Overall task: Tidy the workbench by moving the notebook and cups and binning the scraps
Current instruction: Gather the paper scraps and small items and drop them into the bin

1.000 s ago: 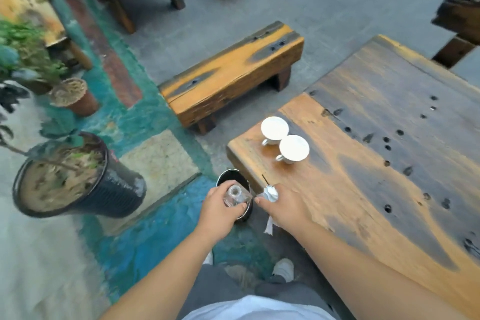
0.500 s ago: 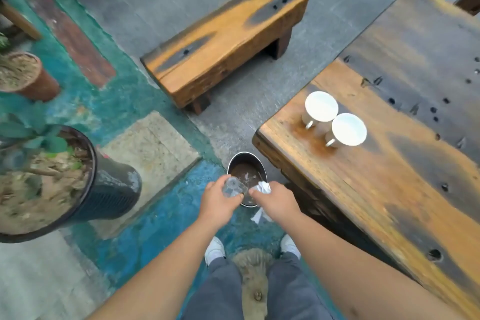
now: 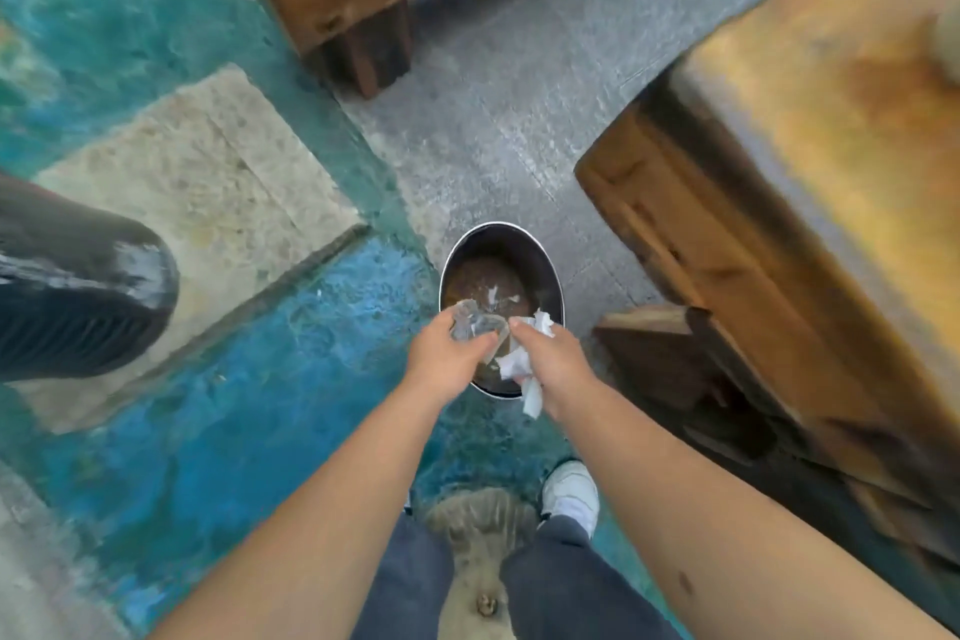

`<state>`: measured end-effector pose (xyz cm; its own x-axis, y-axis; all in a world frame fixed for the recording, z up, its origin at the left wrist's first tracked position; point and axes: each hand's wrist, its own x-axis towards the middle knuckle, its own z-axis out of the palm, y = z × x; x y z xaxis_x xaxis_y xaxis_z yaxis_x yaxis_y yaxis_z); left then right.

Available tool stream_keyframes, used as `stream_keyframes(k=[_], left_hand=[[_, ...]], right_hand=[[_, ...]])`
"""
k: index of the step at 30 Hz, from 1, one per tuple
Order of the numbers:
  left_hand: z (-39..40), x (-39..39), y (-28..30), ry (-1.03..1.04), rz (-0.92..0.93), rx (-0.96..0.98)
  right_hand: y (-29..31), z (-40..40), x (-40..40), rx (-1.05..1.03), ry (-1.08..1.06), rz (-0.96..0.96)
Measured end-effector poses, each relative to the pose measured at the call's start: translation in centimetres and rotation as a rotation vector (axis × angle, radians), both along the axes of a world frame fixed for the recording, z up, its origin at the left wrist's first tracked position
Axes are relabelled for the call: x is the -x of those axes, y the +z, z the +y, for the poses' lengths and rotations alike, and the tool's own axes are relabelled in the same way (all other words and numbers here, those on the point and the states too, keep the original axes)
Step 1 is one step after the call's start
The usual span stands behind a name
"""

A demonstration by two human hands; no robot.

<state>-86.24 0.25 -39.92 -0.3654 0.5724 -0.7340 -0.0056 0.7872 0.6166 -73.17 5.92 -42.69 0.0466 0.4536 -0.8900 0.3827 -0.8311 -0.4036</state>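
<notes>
Black ribbed plastic of a planter (image 3: 78, 296) is showing at the far left edge, sitting on a teal painted floor (image 3: 208, 431). Right of it, the left hand (image 3: 447, 359) is curling its fingers around a crumpled clear plastic scrap (image 3: 475, 322) over a round metal bin (image 3: 501, 244), where white bits are already lying. The right hand (image 3: 553, 359) is clutching torn white paper scraps (image 3: 519, 364) above the bin's near rim. Farther right, the wooden workbench (image 3: 805, 172) is filling the frame, blurred.

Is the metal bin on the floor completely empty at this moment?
No, white paper scraps already lie on the bottom of the bin.
</notes>
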Motion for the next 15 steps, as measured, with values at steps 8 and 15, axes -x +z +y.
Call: stream_keyframes(k=[8, 15], left_hand=[[1.9, -2.3, -11.1, 0.216, -0.018, 0.004], [4.1, -5.6, -14.8, 0.614, -0.228, 0.143]], right_hand=[[-11.4, 1.1, 0.9, 0.067, -0.262, 0.161], [-14.7, 1.0, 1.7, 0.125, -0.41, 0.177]])
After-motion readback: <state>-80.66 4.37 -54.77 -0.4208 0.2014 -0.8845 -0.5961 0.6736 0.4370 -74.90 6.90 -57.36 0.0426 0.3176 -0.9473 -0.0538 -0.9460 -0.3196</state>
